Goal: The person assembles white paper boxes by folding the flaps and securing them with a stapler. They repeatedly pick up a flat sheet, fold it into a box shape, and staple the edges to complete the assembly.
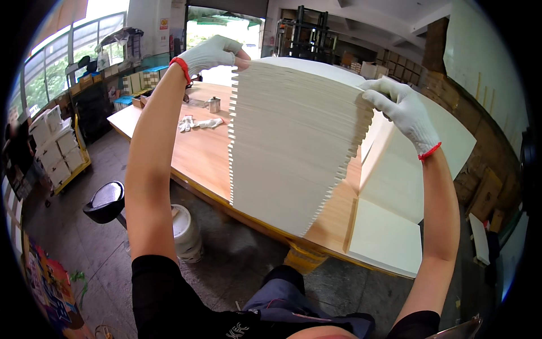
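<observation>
In front of me rises a tall stack of pale grey boards with fine layer lines and toothed, stepped side edges. My left hand, in a white glove with a red cuff and bare fingertips, is closed at its upper left corner. At the upper right corner my right hand, gloved alike, is closed with thumb and fingers on the edge. A white sheet shows behind the top edge; whether it touches the stack I cannot tell. The wooden-topped table lies beneath.
On the table are a metal cup, loose white gloves and white boards at the right. A white bucket and a black stool stand left of me. A loaded cart is further left; a forklift stands behind.
</observation>
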A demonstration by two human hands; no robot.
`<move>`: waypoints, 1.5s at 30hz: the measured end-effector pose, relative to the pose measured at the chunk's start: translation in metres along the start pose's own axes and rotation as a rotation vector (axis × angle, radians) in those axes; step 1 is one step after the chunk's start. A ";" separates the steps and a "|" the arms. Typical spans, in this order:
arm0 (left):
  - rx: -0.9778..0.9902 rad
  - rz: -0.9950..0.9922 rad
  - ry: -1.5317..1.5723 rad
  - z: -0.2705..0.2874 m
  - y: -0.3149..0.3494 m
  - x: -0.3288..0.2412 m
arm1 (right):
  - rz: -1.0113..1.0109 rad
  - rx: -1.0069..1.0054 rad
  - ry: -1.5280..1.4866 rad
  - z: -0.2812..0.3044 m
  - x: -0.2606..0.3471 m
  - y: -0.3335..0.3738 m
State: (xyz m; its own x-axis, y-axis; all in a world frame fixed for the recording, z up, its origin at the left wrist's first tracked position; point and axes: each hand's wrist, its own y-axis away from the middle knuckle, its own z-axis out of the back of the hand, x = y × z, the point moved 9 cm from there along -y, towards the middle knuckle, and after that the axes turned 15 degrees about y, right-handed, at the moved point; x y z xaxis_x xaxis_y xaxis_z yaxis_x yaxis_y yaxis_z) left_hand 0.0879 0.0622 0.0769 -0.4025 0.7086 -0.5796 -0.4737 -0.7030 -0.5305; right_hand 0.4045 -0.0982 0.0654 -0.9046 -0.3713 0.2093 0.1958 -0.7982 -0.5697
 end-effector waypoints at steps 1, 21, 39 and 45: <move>0.016 -0.012 0.010 -0.001 0.000 -0.001 | 0.010 0.000 0.003 0.001 0.000 0.000; 0.003 -0.022 0.024 -0.002 0.000 -0.002 | 0.070 -0.052 0.066 0.002 0.001 -0.001; 0.048 -0.049 -0.031 0.004 0.001 -0.003 | 0.165 -0.155 0.174 0.009 0.009 0.001; -0.444 -0.310 -0.389 0.007 0.054 -0.010 | 0.166 -0.268 0.113 0.022 -0.014 0.069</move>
State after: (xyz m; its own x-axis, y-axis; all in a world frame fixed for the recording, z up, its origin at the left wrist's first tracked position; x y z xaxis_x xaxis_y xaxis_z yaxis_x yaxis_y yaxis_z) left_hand 0.0606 0.0180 0.0585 -0.5924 0.7938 -0.1375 -0.2789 -0.3622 -0.8894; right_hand 0.4389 -0.1586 0.0404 -0.9080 -0.4186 0.0153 0.2508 -0.5724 -0.7807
